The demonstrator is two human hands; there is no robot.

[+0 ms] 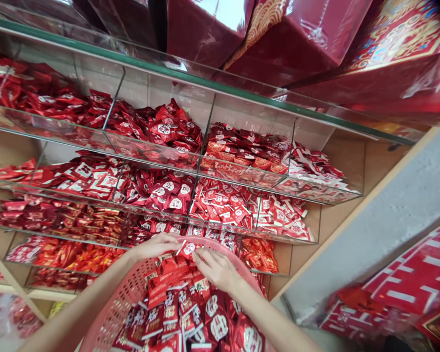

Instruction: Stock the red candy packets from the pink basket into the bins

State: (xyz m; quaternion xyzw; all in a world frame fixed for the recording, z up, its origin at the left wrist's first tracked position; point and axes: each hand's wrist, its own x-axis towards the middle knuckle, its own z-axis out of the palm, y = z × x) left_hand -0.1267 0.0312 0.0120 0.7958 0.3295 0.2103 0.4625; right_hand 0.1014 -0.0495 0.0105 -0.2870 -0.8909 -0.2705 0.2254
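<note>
A pink perforated plastic basket (112,305) holds many small red wrapped candy packets (168,305) with white and dark printing. My left hand (157,246) is at the basket's far rim, its fingers closed over the edge; the fingertips are partly hidden. Over the far side of the pile, my right hand (217,269) pinches a small red packet (188,249) with a white round mark. That packet lies between both hands, just inside the rim. Beyond the basket, clear-walled shelf bins hold red packets (222,203).
Tiered clear bins of red and orange packets (258,254) fill the shelving ahead. A glass shelf edge (205,85) crosses above, with large dark red boxes (293,41) on it. Right of the wooden side panel (352,212) are a grey wall and red-and-white patterned packages (410,274).
</note>
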